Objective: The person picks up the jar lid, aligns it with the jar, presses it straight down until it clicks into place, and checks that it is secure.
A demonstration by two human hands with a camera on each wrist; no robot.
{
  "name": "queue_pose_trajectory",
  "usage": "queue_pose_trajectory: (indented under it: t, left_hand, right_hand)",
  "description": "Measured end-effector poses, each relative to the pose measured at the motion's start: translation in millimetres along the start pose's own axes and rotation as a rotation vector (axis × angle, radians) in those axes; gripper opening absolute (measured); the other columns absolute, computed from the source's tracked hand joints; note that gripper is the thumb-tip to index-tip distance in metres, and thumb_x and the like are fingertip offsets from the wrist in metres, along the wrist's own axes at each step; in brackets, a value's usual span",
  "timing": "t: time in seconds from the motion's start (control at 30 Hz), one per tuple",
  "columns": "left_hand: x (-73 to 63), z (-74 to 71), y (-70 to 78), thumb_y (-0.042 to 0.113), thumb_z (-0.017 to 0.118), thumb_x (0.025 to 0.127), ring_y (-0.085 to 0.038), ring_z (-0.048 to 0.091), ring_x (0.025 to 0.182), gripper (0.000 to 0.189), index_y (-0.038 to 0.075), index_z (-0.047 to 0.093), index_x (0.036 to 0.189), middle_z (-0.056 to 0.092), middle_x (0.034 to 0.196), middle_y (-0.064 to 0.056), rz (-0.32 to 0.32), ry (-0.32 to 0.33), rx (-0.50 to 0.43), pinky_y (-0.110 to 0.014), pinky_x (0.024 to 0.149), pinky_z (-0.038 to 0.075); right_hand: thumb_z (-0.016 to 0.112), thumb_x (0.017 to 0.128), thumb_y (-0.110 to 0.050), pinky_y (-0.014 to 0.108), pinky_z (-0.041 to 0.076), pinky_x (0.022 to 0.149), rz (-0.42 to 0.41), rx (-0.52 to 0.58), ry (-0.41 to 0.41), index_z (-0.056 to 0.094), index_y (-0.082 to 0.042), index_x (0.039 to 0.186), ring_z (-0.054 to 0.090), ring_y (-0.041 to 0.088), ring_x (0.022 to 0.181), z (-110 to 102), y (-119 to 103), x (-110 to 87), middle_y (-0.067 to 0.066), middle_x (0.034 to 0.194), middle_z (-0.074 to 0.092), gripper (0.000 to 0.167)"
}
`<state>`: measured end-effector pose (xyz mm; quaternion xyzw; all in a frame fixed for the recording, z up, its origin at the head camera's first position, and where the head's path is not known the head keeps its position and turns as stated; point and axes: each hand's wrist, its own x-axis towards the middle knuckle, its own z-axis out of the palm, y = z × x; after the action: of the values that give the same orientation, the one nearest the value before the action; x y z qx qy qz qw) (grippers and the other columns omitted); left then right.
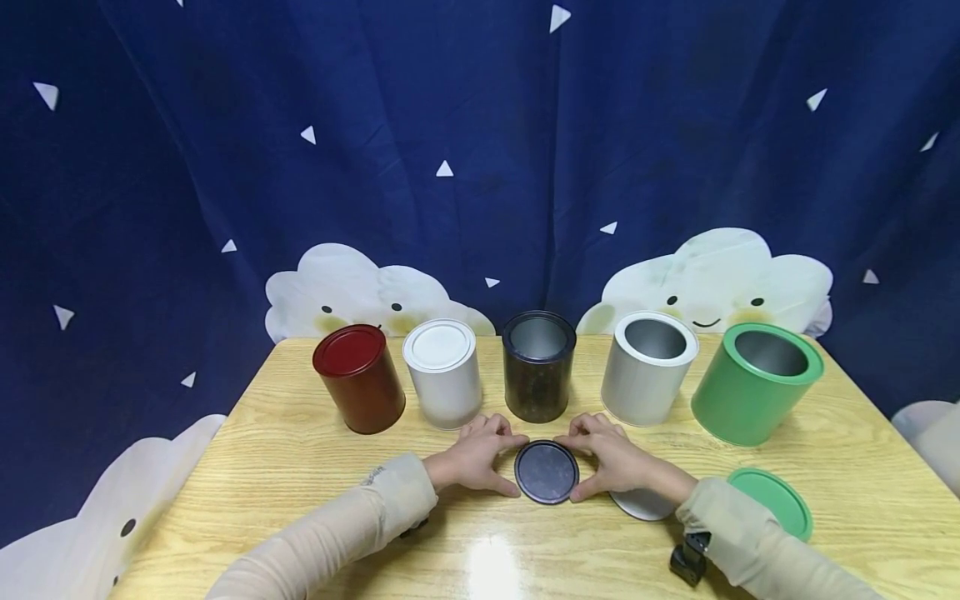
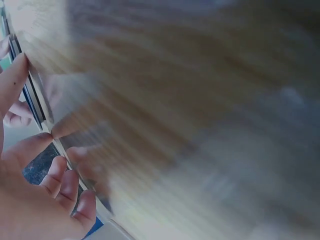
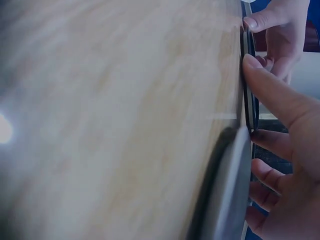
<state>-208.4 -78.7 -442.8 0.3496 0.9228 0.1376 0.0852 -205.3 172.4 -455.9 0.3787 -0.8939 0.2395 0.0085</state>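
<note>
1. Black lid (image 1: 547,472): found level between my hands, taken as the dial's centre, twelve pointing away from me. Whether it touched the wooden table (image 1: 247,475) I could not tell.
2. My left hand (image 1: 480,457): at nine o'clock, grasping the lid's rim, index fingertip at eleven, thumb at eight.
3. My right hand (image 1: 615,458): at three o'clock, grasping the same rim, index fingertip near one, thumb at four.
4. Black can (image 1: 536,387): upright at twelve, open-topped.
5. Lidded white can (image 1: 452,392) and, beyond it, lidded red can (image 1: 369,387): both towards ten.
6. Open-topped white can (image 1: 639,387): between one and two; open-topped green can (image 1: 735,404): at two, farther out.
7. Pale lid (image 1: 643,506): between three and four, partly hidden by my right hand.
8. Green lid (image 1: 776,502): at three, beyond the pale lid, partly covered by my right sleeve (image 1: 738,521).
</note>
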Motion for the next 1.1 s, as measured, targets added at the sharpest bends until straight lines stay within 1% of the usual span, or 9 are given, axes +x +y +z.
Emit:
queue_pose_trajectory:
  t: [0.13, 0.3, 0.53, 0.77, 0.97, 1.1]
  left_hand:
    - [1.7, -0.4, 3.3, 0.046, 0.076, 0.067, -0.011, 0.031, 0.084, 0.069, 0.020, 0.055, 0.127, 0.037, 0.099, 0.007, 0.010, 0.006, 0.036, -0.026, 0.072, 0.024]
    - [2.5, -0.2, 5.0, 0.046, 0.076, 0.067, -0.011, 0.031, 0.083, 0.069, 0.018, 0.056, 0.127, 0.038, 0.097, 0.007, 0.010, 0.003, 0.054, -0.026, 0.071, 0.023]
    - [3.2, 0.1, 4.9, 0.047, 0.074, 0.068, -0.011, 0.034, 0.085, 0.069, 0.017, 0.056, 0.127, 0.041, 0.097, 0.005, 0.034, 0.021, 0.084, -0.026, 0.070, 0.024]
    - [2.6, -0.8, 3.1, 0.046, 0.073, 0.070, -0.011, 0.033, 0.086, 0.069, 0.018, 0.052, 0.131, 0.043, 0.100, 0.004, 0.038, 0.015, 0.027, -0.027, 0.074, 0.026]
    - [0.2, -4.2, 3.0, 0.044, 0.073, 0.071, -0.012, 0.034, 0.088, 0.069, 0.016, 0.052, 0.131, 0.046, 0.104, 0.001, 0.076, 0.040, -0.023, -0.028, 0.076, 0.027]
    - [-0.9, -6.9, 3.0, 0.042, 0.073, 0.072, -0.011, 0.035, 0.090, 0.069, 0.014, 0.051, 0.131, 0.047, 0.107, 0.002, 0.101, 0.050, -0.056, -0.027, 0.077, 0.027]
  right_hand:
    - [0.080, 0.055, -0.047, 0.031, 0.027, 0.068, -0.017, -0.007, 0.015, 0.065, -0.005, 0.112, 0.037, 0.016, 0.090, 0.3, -0.6, 0.4, -0.003, 0.097, 0.044, 0.072]
    - [0.080, 0.055, -0.047, 0.029, 0.027, 0.067, -0.050, -0.010, 0.043, 0.066, -0.004, 0.109, 0.038, 0.015, 0.087, 1.2, -1.0, 0.1, -0.002, 0.096, 0.047, 0.071]
    - [0.078, 0.058, -0.049, 0.029, 0.029, 0.068, -0.044, 0.011, 0.012, 0.063, -0.002, 0.113, 0.038, 0.014, 0.086, 0.2, -0.6, 0.5, 0.001, 0.098, 0.050, 0.074]
    - [0.078, 0.061, -0.046, 0.031, 0.035, 0.074, -0.076, 0.046, 0.014, 0.062, -0.001, 0.114, 0.042, 0.014, 0.089, -5.2, -0.1, -0.6, 0.002, 0.100, 0.054, 0.072]
    - [0.077, 0.063, -0.046, 0.032, 0.038, 0.079, -0.087, 0.063, 0.011, 0.060, 0.000, 0.117, 0.044, 0.014, 0.094, -11.2, -0.8, -2.6, 0.001, 0.104, 0.054, 0.072]
    - [0.078, 0.062, -0.045, 0.033, 0.039, 0.080, -0.106, 0.063, 0.025, 0.060, 0.001, 0.116, 0.044, 0.015, 0.095, -15.1, -1.3, -3.6, 0.002, 0.105, 0.054, 0.073]
